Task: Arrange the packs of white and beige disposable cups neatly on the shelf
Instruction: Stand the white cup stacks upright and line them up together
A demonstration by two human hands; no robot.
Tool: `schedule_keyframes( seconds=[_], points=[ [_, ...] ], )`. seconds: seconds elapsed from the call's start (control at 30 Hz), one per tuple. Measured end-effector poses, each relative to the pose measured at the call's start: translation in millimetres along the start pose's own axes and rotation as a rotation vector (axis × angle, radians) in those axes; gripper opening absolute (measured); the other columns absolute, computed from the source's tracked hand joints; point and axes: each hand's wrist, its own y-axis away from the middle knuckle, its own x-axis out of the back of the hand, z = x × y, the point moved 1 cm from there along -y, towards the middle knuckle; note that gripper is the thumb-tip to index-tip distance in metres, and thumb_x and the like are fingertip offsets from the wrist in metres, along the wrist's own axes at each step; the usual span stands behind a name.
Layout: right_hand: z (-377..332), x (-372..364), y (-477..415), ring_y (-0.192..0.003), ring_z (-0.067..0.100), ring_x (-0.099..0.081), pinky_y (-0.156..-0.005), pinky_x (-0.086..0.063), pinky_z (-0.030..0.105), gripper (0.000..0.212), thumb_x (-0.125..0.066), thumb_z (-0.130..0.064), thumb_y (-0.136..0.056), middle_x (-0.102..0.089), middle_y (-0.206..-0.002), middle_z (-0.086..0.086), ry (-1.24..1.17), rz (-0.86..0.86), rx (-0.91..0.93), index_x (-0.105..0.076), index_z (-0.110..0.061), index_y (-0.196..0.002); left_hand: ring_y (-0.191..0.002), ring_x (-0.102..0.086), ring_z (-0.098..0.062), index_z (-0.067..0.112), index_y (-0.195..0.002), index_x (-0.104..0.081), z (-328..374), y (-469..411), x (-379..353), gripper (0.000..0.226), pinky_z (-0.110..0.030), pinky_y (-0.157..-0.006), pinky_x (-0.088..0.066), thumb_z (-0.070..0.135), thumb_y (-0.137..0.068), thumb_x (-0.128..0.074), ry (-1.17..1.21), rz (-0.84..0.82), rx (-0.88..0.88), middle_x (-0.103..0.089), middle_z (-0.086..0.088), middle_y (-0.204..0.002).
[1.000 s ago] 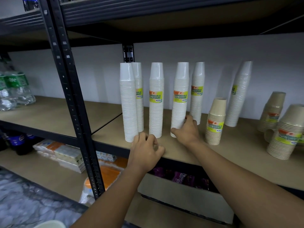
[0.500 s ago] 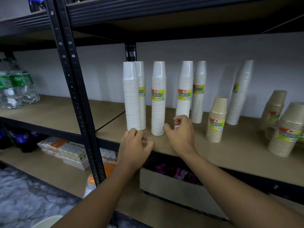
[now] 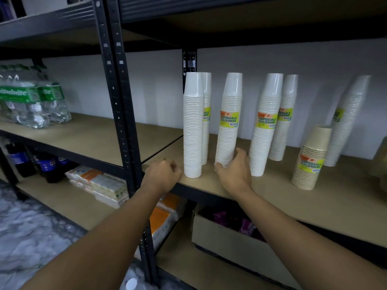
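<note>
Head cam: the fingers (image 3: 241, 154) of your right hand (image 3: 234, 176) are curled round the bottom of the middle white pack (image 3: 229, 122), thumb on the near side, other fingers round the far side, so that's a proper grasp low down. The pack's base sits on the shelf (image 3: 314, 208) and it tips a little to the right.

Your left hand (image 3: 162, 176) is at the shelf's front edge, just beside the front-left white pack (image 3: 192, 132). Its fingers are balled in and, as far as I can see, it's not holding anything.

Moving outward: the front-left pack stands straight with a second white pack (image 3: 207, 114) tucked right behind it. To the right of your grip is another pair, a front white pack (image 3: 266, 126) with a rear white pack (image 3: 283, 122) behind it. I'd call those roughly sorted.

What's left, by my read:
- The one you're holding needs to be stood straight and lined up.
- The far white pack (image 3: 347, 122) is leaning back against the wall.
- The short beige pack (image 3: 312, 160) sits out front on its own, near that leaner.
- There's something beige at the right edge, too blurry and cut off to judge.

So maybe halfway: the left end is tidy, the right end isn't.
</note>
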Motion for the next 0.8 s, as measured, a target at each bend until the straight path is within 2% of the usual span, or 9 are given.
schedule_keyframes(
  seconds=[0.13, 0.27, 0.8],
  points=[
    [3.5, -5.6, -9.3, -0.119, 0.028, -0.054, -0.096, -0.046, 0.035, 0.062, -0.071, -0.018, -0.085, -0.048, -0.135, 0.010, 0.015, 0.026, 0.016, -0.040, -0.009, -0.138, -0.102, -0.057, -0.022, 0.022, -0.105, -0.070, -1.5, -8.9, -7.6, 0.034, -0.039, -0.088, -0.050, 0.046, -0.087, -0.052, -0.004, -0.017, 0.016, -0.061, 0.000, -0.109],
    [2.8, -10.7, -16.8, -0.119, 0.027, -0.054, -0.092, -0.040, 0.029, 0.059, -0.070, -0.019, -0.086, -0.047, -0.136, 0.010, 0.031, 0.022, 0.026, -0.041, -0.008, -0.137, -0.105, -0.056, -0.023, 0.024, -0.102, -0.069, -7.3, -11.8, -11.4, 0.034, -0.042, -0.090, -0.050, 0.047, -0.085, -0.052, 0.018, -0.004, 0.006, -0.060, 0.000, -0.110],
    [-2.8, -21.1, -24.8, -0.114, 0.026, -0.056, -0.086, -0.043, 0.030, 0.056, -0.072, -0.021, -0.086, -0.046, -0.134, 0.010, 0.036, 0.008, 0.023, -0.043, -0.009, -0.133, -0.108, -0.054, -0.024, 0.024, -0.103, -0.070, -7.8, -9.4, -14.3, 0.028, -0.040, -0.090, -0.048, 0.041, -0.086, -0.055, 0.046, 0.057, 0.007, -0.060, -0.001, -0.116]
  ],
)
